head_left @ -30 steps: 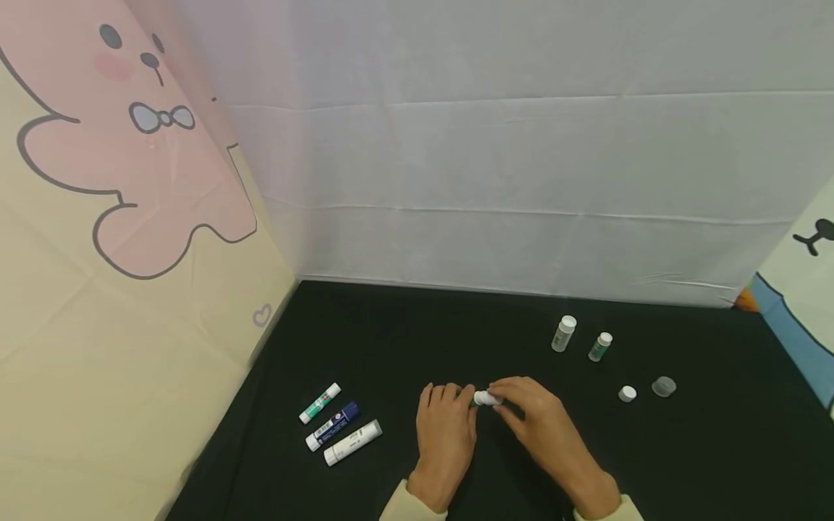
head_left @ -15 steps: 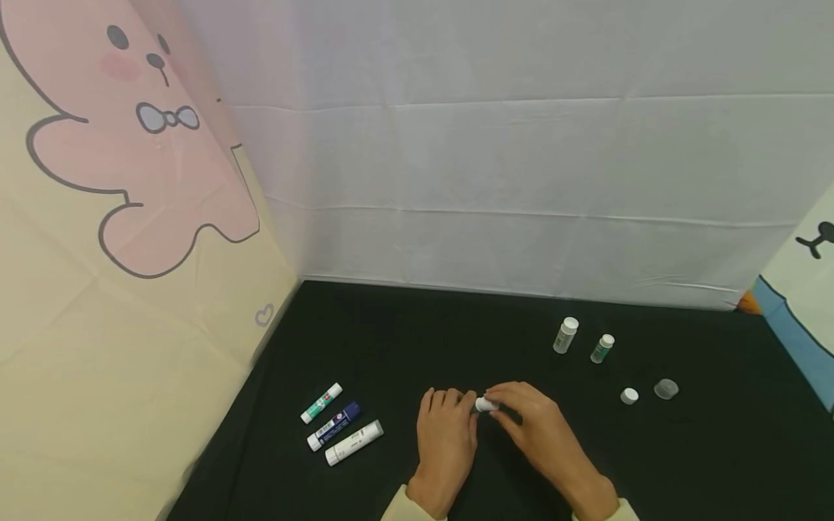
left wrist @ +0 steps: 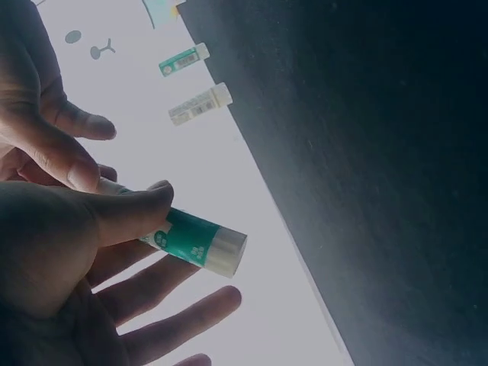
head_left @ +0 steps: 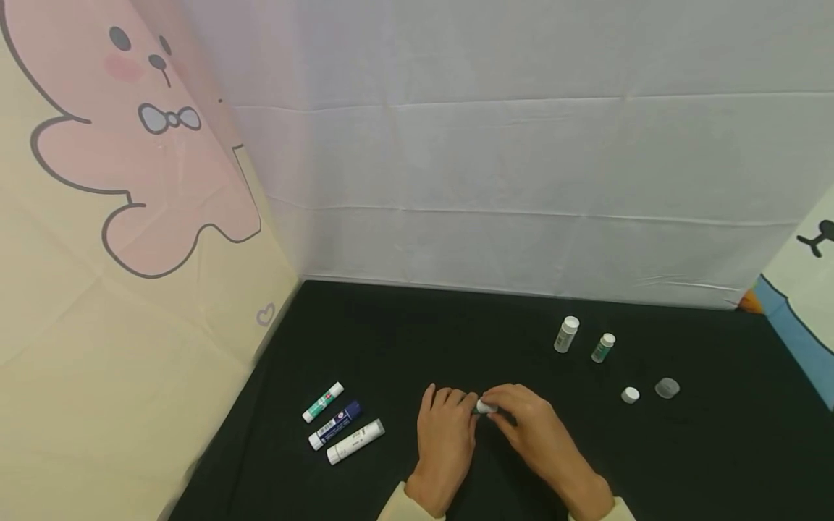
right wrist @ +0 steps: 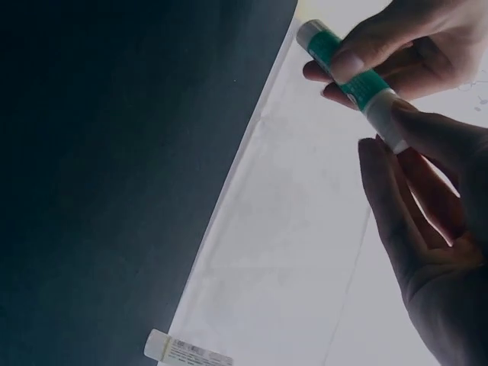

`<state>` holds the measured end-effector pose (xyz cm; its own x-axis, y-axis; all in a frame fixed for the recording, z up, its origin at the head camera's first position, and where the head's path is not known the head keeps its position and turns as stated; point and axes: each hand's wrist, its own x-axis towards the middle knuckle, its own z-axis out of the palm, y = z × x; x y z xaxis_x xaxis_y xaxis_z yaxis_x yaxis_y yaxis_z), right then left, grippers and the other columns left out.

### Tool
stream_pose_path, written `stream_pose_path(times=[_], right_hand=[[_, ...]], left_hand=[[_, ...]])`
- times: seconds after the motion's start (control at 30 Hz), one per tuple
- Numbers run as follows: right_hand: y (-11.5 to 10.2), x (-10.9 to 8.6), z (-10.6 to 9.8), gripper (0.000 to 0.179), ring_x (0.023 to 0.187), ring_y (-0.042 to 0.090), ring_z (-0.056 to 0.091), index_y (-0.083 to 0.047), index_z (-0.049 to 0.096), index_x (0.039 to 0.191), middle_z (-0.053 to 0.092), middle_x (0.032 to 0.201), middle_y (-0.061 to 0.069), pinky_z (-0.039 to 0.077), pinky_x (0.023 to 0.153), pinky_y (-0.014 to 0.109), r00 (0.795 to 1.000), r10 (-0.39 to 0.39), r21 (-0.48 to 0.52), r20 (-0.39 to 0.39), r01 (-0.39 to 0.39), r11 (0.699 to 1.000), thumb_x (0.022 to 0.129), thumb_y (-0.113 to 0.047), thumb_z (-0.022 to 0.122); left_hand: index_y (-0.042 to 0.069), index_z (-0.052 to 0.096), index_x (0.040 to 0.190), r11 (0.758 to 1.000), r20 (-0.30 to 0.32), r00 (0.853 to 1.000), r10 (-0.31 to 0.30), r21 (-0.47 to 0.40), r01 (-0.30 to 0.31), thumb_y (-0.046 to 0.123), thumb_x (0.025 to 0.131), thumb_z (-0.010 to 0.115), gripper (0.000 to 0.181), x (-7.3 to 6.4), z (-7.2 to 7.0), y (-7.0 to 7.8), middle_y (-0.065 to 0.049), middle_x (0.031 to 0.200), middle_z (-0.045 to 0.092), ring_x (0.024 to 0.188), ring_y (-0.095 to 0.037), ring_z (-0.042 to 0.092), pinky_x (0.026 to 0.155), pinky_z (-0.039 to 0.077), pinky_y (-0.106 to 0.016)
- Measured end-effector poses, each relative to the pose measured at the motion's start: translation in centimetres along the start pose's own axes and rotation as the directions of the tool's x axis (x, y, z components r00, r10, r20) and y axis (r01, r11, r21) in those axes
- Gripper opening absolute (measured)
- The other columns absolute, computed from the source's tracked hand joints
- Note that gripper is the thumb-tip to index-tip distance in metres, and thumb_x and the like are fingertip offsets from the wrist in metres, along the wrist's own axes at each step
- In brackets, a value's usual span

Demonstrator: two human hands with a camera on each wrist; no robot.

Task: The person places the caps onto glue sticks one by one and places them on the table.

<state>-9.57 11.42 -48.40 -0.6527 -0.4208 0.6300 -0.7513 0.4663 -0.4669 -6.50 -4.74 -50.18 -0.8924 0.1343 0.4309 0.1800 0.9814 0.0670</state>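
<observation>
A green glue stick (right wrist: pixel 357 82) with white ends is held between both hands in the middle of the table. My left hand (head_left: pixel 446 433) pinches its green body between thumb and fingers, the other fingers spread below it in the left wrist view. With thumb and fingertips my right hand (head_left: pixel 536 427) pinches the white cap (right wrist: pixel 383 116) at the other end. In the left wrist view the glue stick's free end (left wrist: pixel 226 252) points away from both hands. The fingers partly cover the cap in the head view.
On the left lie a small green glue stick (head_left: pixel 322 402), a dark blue one (head_left: pixel 335 425) and a white one (head_left: pixel 355 441). At the back right stand a white glue stick (head_left: pixel 566 335) and a green one (head_left: pixel 602 348). Near them are a white cap (head_left: pixel 630 395) and a translucent cap (head_left: pixel 667 388).
My right hand has shifted slightly left and down toward my left hand. Less of the glue stick's white end shows between them. The left hand keeps its grip.
</observation>
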Motion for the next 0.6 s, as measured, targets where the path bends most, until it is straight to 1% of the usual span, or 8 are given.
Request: stream_pose_path(times=[0.13,0.2,0.3,0.43,0.6], right_hand=[[0.19,-0.06,0.29,0.04,0.089,0.014,0.071,-0.009,0.079,0.095,0.077,0.1,0.0,0.054,0.083,0.017,0.999,-0.029,-0.001,-0.02,0.029,1.0,0.063,0.011,0.093],[0.28,-0.02,0.4,0.039,0.088,0.014,0.071,-0.009,0.08,0.095,0.077,0.099,-0.001,0.054,0.083,0.017,0.999,-0.042,-0.005,-0.028,0.042,0.999,0.064,0.01,0.093],[0.31,0.06,0.5,0.037,0.087,0.014,0.072,-0.009,0.08,0.094,0.077,0.099,-0.001,0.056,0.081,0.021,0.998,-0.056,-0.012,-0.034,0.055,0.998,0.064,0.008,0.093],[0.25,0.08,0.6,0.038,0.087,0.014,0.073,-0.01,0.08,0.094,0.078,0.098,-0.002,0.058,0.08,0.024,0.998,-0.061,-0.015,-0.03,0.06,0.998,0.063,0.009,0.093],[0.18,-0.08,0.8,0.039,0.085,0.015,0.074,-0.008,0.08,0.094,0.078,0.098,-0.002,0.057,0.08,0.02,0.997,-0.062,0.016,-0.034,0.063,0.998,0.063,0.011,0.092]], left_hand=[[0.022,0.082,0.101,1.0,-0.016,1.0,0.021,-0.002,-0.021,0.023,0.076,0.095,0.028,0.08,-0.04,-0.26,0.008,0.096,0.077,0.098,-0.016,0.07,0.106,0.053,-0.049],[0.023,0.083,0.1,1.0,-0.034,0.999,0.031,0.001,-0.031,0.023,0.074,0.097,0.03,0.17,-0.12,-0.39,0.009,0.095,0.077,0.097,-0.014,0.07,0.107,0.053,-0.048],[0.023,0.084,0.097,0.999,-0.057,0.997,0.052,0.014,-0.051,0.023,0.07,0.099,0.031,0.22,-0.24,-0.56,0.01,0.091,0.078,0.094,-0.012,0.07,0.106,0.054,-0.046],[0.022,0.083,0.094,0.997,-0.062,0.995,0.076,0.029,-0.074,0.025,0.068,0.099,0.031,0.11,-0.22,-0.74,0.01,0.089,0.077,0.092,-0.01,0.07,0.106,0.054,-0.044],[0.022,0.083,0.095,0.995,-0.081,0.992,0.098,0.04,-0.095,0.027,0.067,0.099,0.032,-0.01,-0.14,-1.01,0.012,0.088,0.077,0.091,-0.008,0.069,0.108,0.053,-0.04]])
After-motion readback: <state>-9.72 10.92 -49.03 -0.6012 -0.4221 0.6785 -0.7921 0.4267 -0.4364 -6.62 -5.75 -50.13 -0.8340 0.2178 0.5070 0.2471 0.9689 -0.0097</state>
